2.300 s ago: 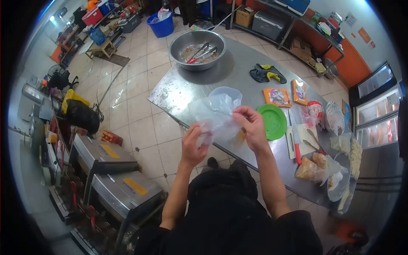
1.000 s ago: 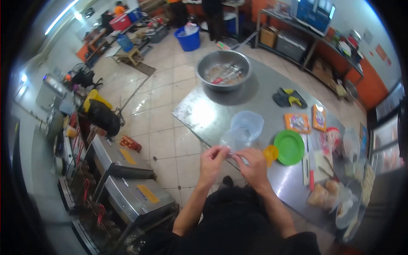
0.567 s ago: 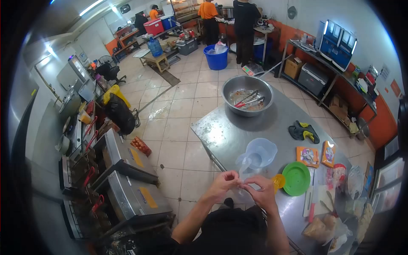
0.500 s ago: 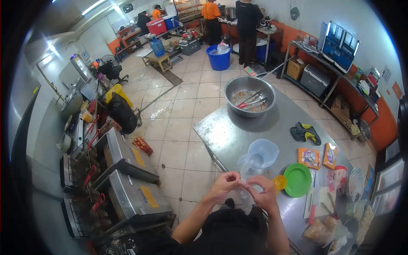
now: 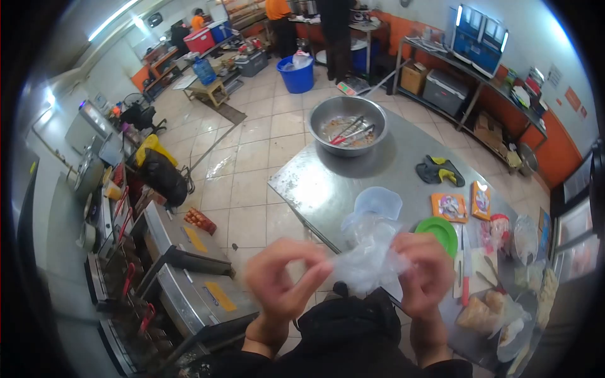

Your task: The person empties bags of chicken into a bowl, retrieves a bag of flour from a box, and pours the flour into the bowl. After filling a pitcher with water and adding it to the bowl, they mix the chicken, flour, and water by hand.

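A clear plastic bag (image 5: 368, 255) stretches between my two hands in front of my body. My left hand (image 5: 287, 274) pinches one edge of it between thumb and finger. On the other side my right hand (image 5: 425, 271) grips the opposite edge, fingers curled. Behind the bag, a translucent plastic pitcher (image 5: 379, 203) stands on the steel table, partly covered by the film. A green plate (image 5: 438, 233) lies just beyond my right hand, partly hidden by it.
The steel table (image 5: 302, 183) holds a large metal bowl (image 5: 348, 142) with red-handled tongs, dark gloves (image 5: 439, 171), orange packets (image 5: 449, 207) and a red-handled knife (image 5: 466, 277). Metal fryers (image 5: 189, 296) stand on the left. Other people (image 5: 277, 25) stand at the far counter.
My hands have moved apart and upward, spreading the bag that was bunched between them. The view has shifted, so the table and bowl appear further left and higher.
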A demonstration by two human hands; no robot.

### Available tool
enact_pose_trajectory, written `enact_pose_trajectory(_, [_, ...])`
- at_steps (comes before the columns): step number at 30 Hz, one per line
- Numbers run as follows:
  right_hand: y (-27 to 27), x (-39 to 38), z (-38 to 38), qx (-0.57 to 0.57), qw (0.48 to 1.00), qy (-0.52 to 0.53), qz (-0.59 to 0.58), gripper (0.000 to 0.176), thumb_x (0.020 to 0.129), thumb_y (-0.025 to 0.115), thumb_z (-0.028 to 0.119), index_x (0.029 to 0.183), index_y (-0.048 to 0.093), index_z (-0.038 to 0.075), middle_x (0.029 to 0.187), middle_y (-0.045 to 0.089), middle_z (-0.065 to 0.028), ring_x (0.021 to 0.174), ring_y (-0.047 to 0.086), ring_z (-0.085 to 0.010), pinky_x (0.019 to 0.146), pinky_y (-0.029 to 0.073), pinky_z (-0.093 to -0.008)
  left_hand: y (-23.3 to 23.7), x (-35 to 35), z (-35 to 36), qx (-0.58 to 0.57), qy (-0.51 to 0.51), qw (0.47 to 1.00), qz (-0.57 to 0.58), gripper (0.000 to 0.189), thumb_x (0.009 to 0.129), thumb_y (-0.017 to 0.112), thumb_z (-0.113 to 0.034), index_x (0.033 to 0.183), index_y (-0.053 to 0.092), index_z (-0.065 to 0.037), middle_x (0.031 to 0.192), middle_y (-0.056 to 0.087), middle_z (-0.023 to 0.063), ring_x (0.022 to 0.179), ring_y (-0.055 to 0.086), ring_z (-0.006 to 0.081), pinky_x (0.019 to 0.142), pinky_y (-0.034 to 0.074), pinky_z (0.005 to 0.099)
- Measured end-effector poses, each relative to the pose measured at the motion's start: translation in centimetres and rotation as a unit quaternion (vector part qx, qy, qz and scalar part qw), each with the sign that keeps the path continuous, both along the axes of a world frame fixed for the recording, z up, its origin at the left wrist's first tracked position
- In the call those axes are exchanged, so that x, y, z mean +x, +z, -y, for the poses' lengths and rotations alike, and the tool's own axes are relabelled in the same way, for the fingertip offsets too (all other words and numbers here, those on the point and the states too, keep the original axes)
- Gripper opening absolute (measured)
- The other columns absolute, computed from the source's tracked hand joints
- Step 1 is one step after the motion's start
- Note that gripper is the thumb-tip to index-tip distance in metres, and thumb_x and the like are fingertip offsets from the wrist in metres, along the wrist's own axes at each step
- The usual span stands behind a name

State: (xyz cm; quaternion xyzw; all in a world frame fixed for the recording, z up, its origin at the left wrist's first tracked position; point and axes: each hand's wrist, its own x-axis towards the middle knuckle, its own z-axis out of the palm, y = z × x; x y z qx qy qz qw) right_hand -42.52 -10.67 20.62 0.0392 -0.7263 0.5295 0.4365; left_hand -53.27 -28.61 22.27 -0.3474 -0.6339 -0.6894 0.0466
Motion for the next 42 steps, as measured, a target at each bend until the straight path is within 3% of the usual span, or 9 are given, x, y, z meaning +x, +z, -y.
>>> enact_pose_trajectory(5, [5.4,0.7,0.6,0.085,0.985,0.087,-0.126,0.011,0.079,0.069,0.001,0.088,0.065,0.005,0.086,0.068,-0.0127,0.080,0.069,-0.0269,0.081,0.055,-0.0445,3.1,0.8,1.4,0.179,-0.068,0.962,-0.197,0.031,0.073,0.083,-0.009,0.093,0.058,-0.007,0.081,0.063,0.0070,0.069,0.066,0.0225,0.074,0.057,0.0402])
enact_pose_trajectory(10, [4.4,0.4,1.5,0.047,0.992,0.040,-0.107,0.016,0.077,0.073,0.003,0.092,0.067,0.006,0.089,0.069,-0.0109,0.082,0.069,-0.0291,0.080,0.055,-0.0444,1.5,0.6,0.6,0.148,-0.023,0.971,-0.189,0.029,0.074,0.082,-0.007,0.091,0.059,-0.006,0.080,0.061,0.0077,0.069,0.066,0.0226,0.070,0.057,0.0390])
enact_pose_trajectory(15, [1.3,-0.1,-0.6,0.099,0.989,-0.031,0.100,0.021,0.079,0.069,0.000,0.099,0.068,0.004,0.097,0.069,-0.0132,0.091,0.068,-0.0301,0.082,0.054,-0.0399,-1.4,0.3,-1.8,-0.040,0.100,0.981,-0.159,0.016,0.076,0.078,0.002,0.086,0.066,-0.002,0.078,0.068,0.0098,0.070,0.066,0.0206,0.065,0.052,0.0293])
enact_pose_trajectory(18, [-0.2,0.2,-0.7,0.162,0.938,-0.223,0.211,0.019,0.082,0.064,-0.002,0.100,0.067,0.001,0.099,0.068,-0.0152,0.095,0.067,-0.0284,0.082,0.052,-0.0342,-5.1,-0.3,-3.5,-0.116,0.086,0.981,-0.130,0.014,0.077,0.076,0.003,0.086,0.068,-0.002,0.079,0.069,0.0084,0.069,0.065,0.0187,0.063,0.051,0.0277])
enact_pose_trajectory(21, [-1.3,1.5,0.5,0.050,0.979,-0.160,0.112,0.016,0.085,0.063,0.001,0.101,0.066,-0.001,0.097,0.068,-0.0151,0.093,0.067,-0.0238,0.080,0.052,-0.0311,-7.9,0.0,-4.4,-0.134,0.066,0.980,-0.128,0.013,0.078,0.076,0.003,0.087,0.068,-0.002,0.079,0.068,0.0080,0.068,0.064,0.0195,0.061,0.050,0.0284])
enact_pose_trajectory(27, [-8.5,0.3,1.4,-0.262,0.902,0.064,0.337,0.016,0.097,0.054,0.006,0.102,0.065,-0.004,0.100,0.068,-0.0091,0.091,0.064,-0.0139,0.077,0.051,-0.0283,-10.4,1.8,-5.6,-0.098,0.065,0.978,-0.170,0.014,0.076,0.077,0.001,0.085,0.067,-0.003,0.080,0.068,0.0086,0.069,0.064,0.0214,0.062,0.050,0.0303])
enact_pose_trajectory(30, [-10.0,-1.0,1.3,-0.448,0.864,0.122,0.194,0.033,0.100,0.047,0.007,0.131,0.051,-0.002,0.121,0.063,-0.0122,0.114,0.060,-0.0228,0.100,0.047,-0.0316,-11.8,3.1,-5.9,-0.100,0.026,0.979,-0.176,0.014,0.075,0.077,0.000,0.085,0.067,-0.004,0.080,0.068,0.0078,0.070,0.064,0.0225,0.062,0.050,0.0318])
enact_pose_trajectory(33, [-9.0,-1.9,1.3,-0.567,0.817,0.100,0.037,0.042,0.101,0.048,0.008,0.141,0.041,-0.001,0.131,0.057,-0.0158,0.122,0.057,-0.0234,0.105,0.044,-0.0337,-12.3,3.5,-6.2,-0.120,0.007,0.978,-0.169,0.013,0.076,0.076,-0.001,0.085,0.068,-0.004,0.080,0.067,0.0075,0.070,0.063,0.0224,0.063,0.049,0.0328])
enact_pose_trajectory(42, [-12.4,-3.2,0.4,-0.595,0.774,0.216,-0.026,0.055,0.107,0.027,0.037,0.149,0.028,0.000,0.146,0.044,-0.0132,0.136,0.041,-0.0246,0.112,0.035,-0.0359,-12.6,3.6,-8.0,-0.148,-0.050,0.982,-0.107,0.011,0.081,0.071,-0.002,0.088,0.063,-0.003,0.083,0.065,0.0082,0.078,0.060,0.0269,0.071,0.047,0.0352])
